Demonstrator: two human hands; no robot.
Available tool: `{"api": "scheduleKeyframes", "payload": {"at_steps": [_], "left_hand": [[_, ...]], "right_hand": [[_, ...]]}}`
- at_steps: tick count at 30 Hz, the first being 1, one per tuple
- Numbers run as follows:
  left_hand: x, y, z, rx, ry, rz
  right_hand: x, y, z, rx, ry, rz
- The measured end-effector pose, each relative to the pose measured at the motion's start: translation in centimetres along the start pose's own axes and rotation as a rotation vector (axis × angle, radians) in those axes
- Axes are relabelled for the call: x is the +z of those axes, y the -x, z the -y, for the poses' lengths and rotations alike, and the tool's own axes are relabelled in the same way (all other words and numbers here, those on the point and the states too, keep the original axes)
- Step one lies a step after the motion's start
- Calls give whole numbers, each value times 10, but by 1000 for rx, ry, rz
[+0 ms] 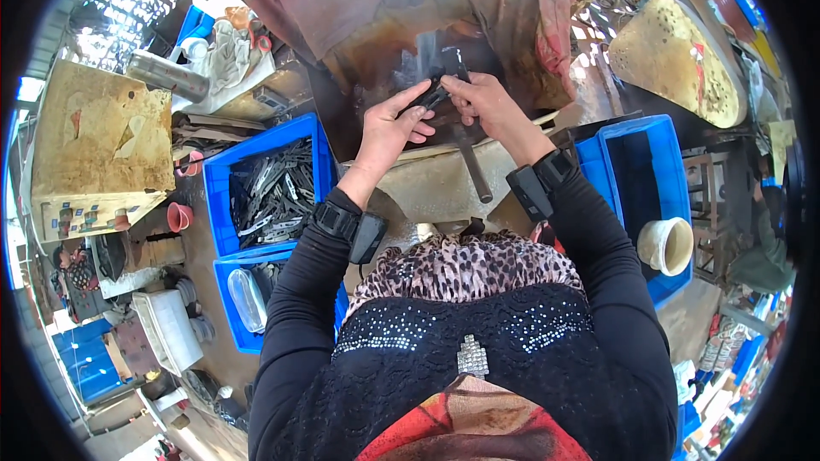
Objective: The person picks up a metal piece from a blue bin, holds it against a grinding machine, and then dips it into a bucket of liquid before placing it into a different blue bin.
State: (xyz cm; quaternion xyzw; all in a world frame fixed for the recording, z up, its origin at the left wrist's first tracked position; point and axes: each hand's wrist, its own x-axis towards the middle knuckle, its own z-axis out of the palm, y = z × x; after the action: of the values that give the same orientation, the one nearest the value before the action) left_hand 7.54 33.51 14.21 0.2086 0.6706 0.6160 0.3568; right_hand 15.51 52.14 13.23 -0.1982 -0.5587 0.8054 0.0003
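A worn, rust-stained metal workbench (410,179) fills the middle. At its left edge sits a blue plastic crate (224,175) of flat dark metal strips (273,192); at its right edge, an open blue plastic bin (675,162). Near the bench's far edge, the left hand (389,132) and right hand (487,102) meet, both closed on one small dark metal part (437,90).

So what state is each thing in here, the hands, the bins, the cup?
Left hand: closed on the dark metal piece.
Right hand: pinching the same piece from the other side.
Blue bin on the left: holds a heap of flat metal pieces.
Blue bin on the right: looks empty apart from a white cup lying tipped at its near end.
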Motion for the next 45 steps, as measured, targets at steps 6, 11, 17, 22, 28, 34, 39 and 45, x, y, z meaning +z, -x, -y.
{"api": "scheduleKeyframes", "payload": {"at_steps": [6,11,17,22,28,34,39,45], "left_hand": [[-10,-5,-1,-75,59,136],[-28,-23,5,-65,-73,99],[-51,-83,54,322,-598,-118],[-47,-103,74,487,-975,-10],[-49,-99,84,440,-906,125],[-54,-100,92,510,-1026,176],[-50,-97,81,567,-1107,234],[-53,-87,62,591,-1166,186]], "right_hand": [[2,2,8,-94,-65,40],[-2,8,22,-57,-219,29],[-25,38,-2,-102,319,10],[-19,98,-30,-200,889,32],[-12,126,-38,-347,956,167],[-4,136,-39,-539,1150,175],[-4,133,-42,-615,1341,134],[-3,130,-41,-650,1438,76]]}}
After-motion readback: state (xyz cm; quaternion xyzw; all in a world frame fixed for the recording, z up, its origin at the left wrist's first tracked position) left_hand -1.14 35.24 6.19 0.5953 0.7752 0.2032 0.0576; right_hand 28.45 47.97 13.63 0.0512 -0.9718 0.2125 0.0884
